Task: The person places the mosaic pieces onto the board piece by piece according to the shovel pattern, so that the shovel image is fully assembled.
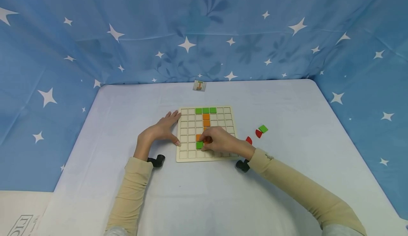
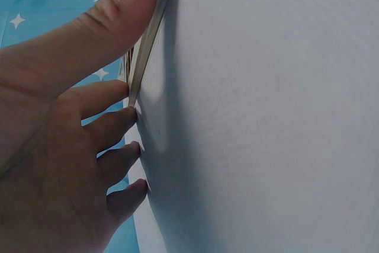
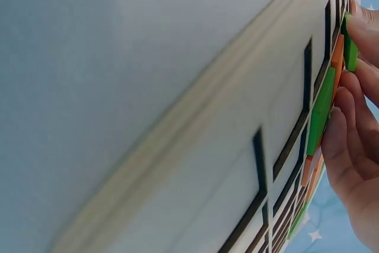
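Note:
A cream grid board (image 1: pixel 185 154) lies on the white table. My right hand (image 1: pixel 223 141) is over its lower middle and pinches a green square tile (image 3: pixel 350 45) between thumb and fingertip, tilted up close over the cells. Another green tile (image 3: pixel 321 111) lies flat on the board beneath the curled fingers. Orange tiles (image 1: pixel 206 116) run down a middle column, partly hidden by this hand, with a row of green tiles (image 1: pixel 205 110) at the top. My left hand (image 1: pixel 160 128) rests at the board's left edge, its thumb and fingers spread along it.
Right of the board lie a loose green tile (image 1: pixel 263 128), a red quarter-round piece (image 1: pixel 259 133) and another red piece (image 1: pixel 249 140) near the right wrist. A small pattern card (image 1: pixel 199 85) lies at the table's far edge. Blue star-printed curtain (image 1: pixel 143 34) surrounds the back and sides.

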A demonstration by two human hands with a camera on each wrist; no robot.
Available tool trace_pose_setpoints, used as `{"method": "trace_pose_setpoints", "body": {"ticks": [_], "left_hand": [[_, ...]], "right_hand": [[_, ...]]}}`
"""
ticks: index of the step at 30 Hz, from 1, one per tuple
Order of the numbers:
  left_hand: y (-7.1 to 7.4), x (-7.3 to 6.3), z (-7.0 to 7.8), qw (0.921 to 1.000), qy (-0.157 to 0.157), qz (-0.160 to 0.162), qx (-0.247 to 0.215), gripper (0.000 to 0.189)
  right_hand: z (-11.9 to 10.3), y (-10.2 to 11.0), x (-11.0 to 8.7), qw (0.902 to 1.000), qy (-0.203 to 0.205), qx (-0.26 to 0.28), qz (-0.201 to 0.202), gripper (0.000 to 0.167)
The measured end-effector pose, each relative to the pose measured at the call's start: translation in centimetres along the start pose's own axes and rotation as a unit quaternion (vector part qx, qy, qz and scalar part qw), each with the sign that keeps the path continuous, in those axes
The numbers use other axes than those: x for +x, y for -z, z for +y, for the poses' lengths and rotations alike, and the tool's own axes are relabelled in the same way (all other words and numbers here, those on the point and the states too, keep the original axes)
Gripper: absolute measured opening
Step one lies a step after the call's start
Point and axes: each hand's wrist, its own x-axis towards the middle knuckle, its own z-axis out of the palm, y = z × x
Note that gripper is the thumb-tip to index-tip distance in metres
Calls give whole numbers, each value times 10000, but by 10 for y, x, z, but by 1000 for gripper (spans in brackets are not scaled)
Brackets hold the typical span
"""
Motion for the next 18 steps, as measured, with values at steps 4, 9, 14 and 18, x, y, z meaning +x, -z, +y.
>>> {"method": "trace_pose_setpoints", "body": {"ticks": [4,9,14,18], "left_hand": [[0,0,2,10000,-11,-7,11,124],[0,1,3,10000,2,-31,-1,124],[0,0,3,10000,38,3,3,125],[0,0,3,10000,48,12,7,124]], "right_hand": [[-1,1,-1,9999,-29,-73,-76,24],[-1,4,-3,9997,-95,-19,-212,25],[1,9,-7,9996,42,71,-258,23],[5,13,-12,9996,181,133,-176,22]]}}
